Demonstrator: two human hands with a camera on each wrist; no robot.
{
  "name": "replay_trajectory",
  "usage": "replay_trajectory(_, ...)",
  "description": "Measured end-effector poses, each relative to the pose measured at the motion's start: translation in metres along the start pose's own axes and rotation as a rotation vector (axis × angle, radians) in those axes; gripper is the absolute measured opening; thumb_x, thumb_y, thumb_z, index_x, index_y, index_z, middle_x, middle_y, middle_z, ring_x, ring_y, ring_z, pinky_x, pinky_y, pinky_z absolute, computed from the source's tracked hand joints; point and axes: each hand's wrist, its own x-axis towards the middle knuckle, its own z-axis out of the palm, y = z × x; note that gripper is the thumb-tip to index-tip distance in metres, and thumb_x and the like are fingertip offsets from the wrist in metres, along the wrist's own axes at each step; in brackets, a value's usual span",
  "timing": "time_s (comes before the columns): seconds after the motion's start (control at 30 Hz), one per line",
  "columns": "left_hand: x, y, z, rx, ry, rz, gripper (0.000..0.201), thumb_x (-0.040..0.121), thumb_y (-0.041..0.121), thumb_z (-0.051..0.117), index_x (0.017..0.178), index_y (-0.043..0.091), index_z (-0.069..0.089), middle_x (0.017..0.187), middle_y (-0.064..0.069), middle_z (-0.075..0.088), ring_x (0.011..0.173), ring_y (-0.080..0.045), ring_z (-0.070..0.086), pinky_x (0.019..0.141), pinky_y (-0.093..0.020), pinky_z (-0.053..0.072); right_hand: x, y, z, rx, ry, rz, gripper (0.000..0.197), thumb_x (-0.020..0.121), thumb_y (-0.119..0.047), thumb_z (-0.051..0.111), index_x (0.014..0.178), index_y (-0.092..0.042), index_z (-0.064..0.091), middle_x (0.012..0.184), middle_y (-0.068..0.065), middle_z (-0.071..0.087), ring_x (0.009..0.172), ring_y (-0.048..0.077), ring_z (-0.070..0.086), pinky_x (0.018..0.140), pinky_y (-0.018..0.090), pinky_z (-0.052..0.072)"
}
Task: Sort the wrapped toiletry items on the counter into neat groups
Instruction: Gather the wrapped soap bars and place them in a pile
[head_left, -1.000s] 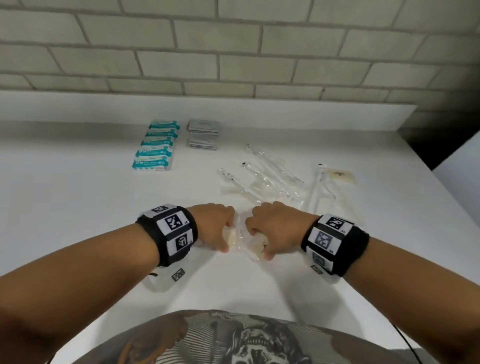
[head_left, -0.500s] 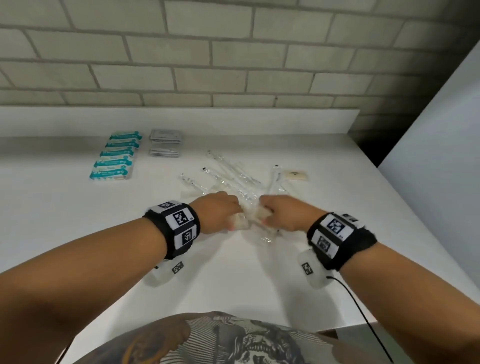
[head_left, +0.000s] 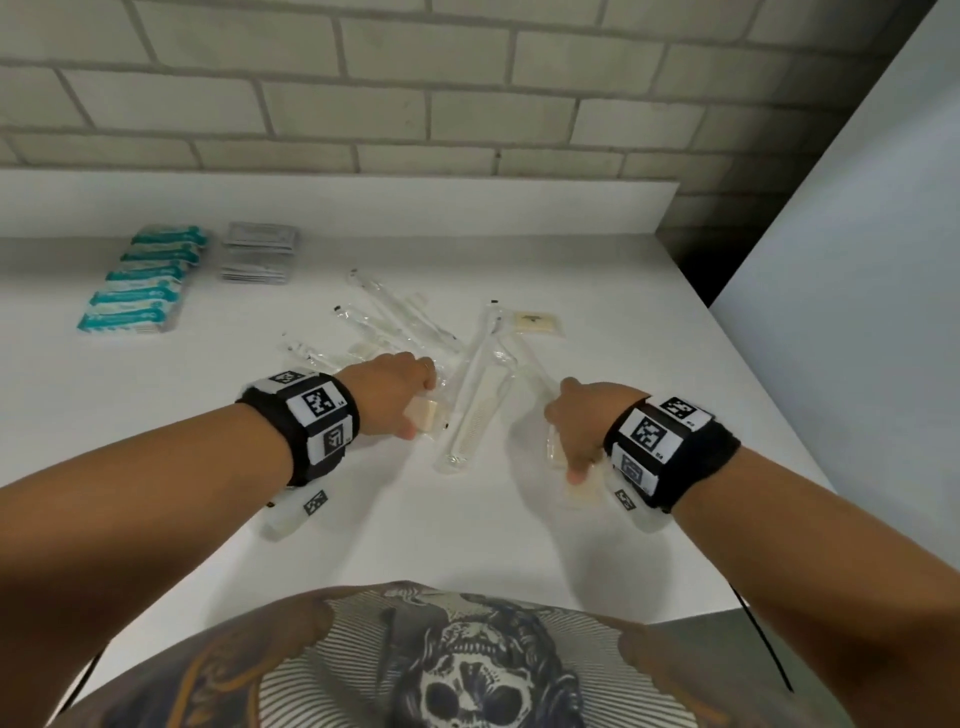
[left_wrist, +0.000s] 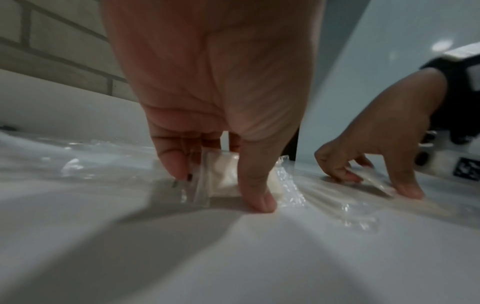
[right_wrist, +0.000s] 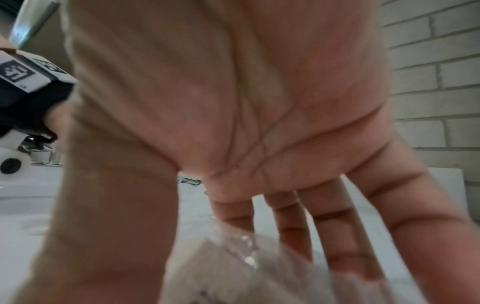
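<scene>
On the white counter (head_left: 467, 540), my left hand (head_left: 415, 410) pinches a clear-wrapped cream soap packet (head_left: 430, 415). The left wrist view shows the thumb and fingers (left_wrist: 174, 168) closed round this soap packet (left_wrist: 223, 174), low against the counter. My right hand (head_left: 566, 452) grips a second wrapped soap packet (head_left: 582, 491) at the right; in the right wrist view that packet (right_wrist: 246, 267) is a blur under the fingers. Between the hands lies a wrapped comb (head_left: 472, 421). Several wrapped toothbrushes (head_left: 395, 317) lie scattered behind my left hand.
Teal packets (head_left: 140, 280) sit in a row at the back left, with a stack of grey sachets (head_left: 257, 252) beside them. One more soap packet (head_left: 535, 323) lies at the back right. A brick wall runs behind, and the counter edge falls away on the right.
My hands were together at the middle and have drawn apart, each carrying a soap packet. The right hand has come back toward me and to the right. The wrapped comb now shows between them.
</scene>
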Motion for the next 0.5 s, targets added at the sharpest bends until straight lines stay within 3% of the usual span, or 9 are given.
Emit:
replay_trajectory(0.07, 0.005, 0.003, -0.001, -0.024, -0.035, -0.049, 0.064, 0.076, 0.031, 0.077, 0.131, 0.021, 0.044, 0.127, 0.001, 0.047, 0.120, -0.020, 0.046, 0.100, -0.035, 0.041, 0.000, 0.007, 0.004, 0.032, 0.000, -0.044, 0.067, 0.071, -0.038, 0.081, 0.124, -0.014, 0.048, 0.124, 0.007, 0.040, 0.096, 0.028, 0.056, 0.070, 0.036, 0.048)
replay_trajectory(0.17, 0.010, 0.007, -0.004, 0.049, -0.062, -0.063, 0.055, 0.075, 0.037, 0.075, 0.122, 0.022, 0.051, 0.113, 0.001, 0.045, 0.114, -0.021, 0.044, 0.095, -0.035, 0.043, 0.002, 0.021, 0.007, 0.135, 0.051, -0.178, 0.037, 0.075, -0.026, 0.077, 0.087, -0.020, 0.043, 0.099, 0.000, 0.046, 0.077, 0.019, 0.047, 0.058, 0.027, 0.036)
replay_trajectory(0.23, 0.011, 0.010, -0.004, 0.070, -0.064, -0.057, 0.052, 0.076, 0.041, 0.072, 0.120, 0.023, 0.052, 0.107, 0.003, 0.042, 0.111, -0.022, 0.043, 0.092, -0.034, 0.042, 0.001, 0.030, 0.006, 0.237, 0.049, -0.243, 0.037, 0.073, -0.018, 0.076, 0.073, -0.019, 0.039, 0.081, -0.004, 0.045, 0.067, 0.015, 0.040, 0.057, 0.028, 0.031)
replay_trajectory(0.37, 0.012, 0.014, -0.003, -0.018, -0.064, -0.068, 0.047, 0.082, 0.046, 0.066, 0.120, 0.023, 0.049, 0.110, 0.001, 0.046, 0.110, -0.024, 0.044, 0.091, -0.037, 0.040, -0.003, 0.027, 0.012, 0.098, -0.051, -0.359, 0.038, 0.072, -0.012, 0.077, 0.082, -0.019, 0.041, 0.077, -0.005, 0.044, 0.066, 0.013, 0.038, 0.057, 0.027, 0.030)
replay_trajectory(0.43, 0.012, 0.017, -0.005, -0.131, -0.021, -0.062, 0.039, 0.085, 0.040, 0.065, 0.114, 0.021, 0.048, 0.110, -0.003, 0.055, 0.100, -0.025, 0.051, 0.083, -0.035, 0.041, -0.002, 0.022, 0.023, 0.006, -0.023, -0.391, 0.046, 0.073, -0.010, 0.077, 0.100, -0.019, 0.041, 0.087, -0.001, 0.051, 0.072, 0.017, 0.047, 0.056, 0.028, 0.034)
replay_trajectory(0.5, 0.013, 0.023, -0.009, -0.205, 0.038, -0.075, 0.041, 0.088, 0.039, 0.063, 0.118, 0.019, 0.046, 0.106, -0.005, 0.059, 0.091, -0.024, 0.053, 0.076, -0.033, 0.039, -0.002, 0.022, 0.029, -0.006, 0.057, -0.416, 0.058, 0.071, -0.012, 0.078, 0.112, -0.022, 0.039, 0.101, 0.000, 0.054, 0.080, 0.021, 0.053, 0.058, 0.031, 0.038)
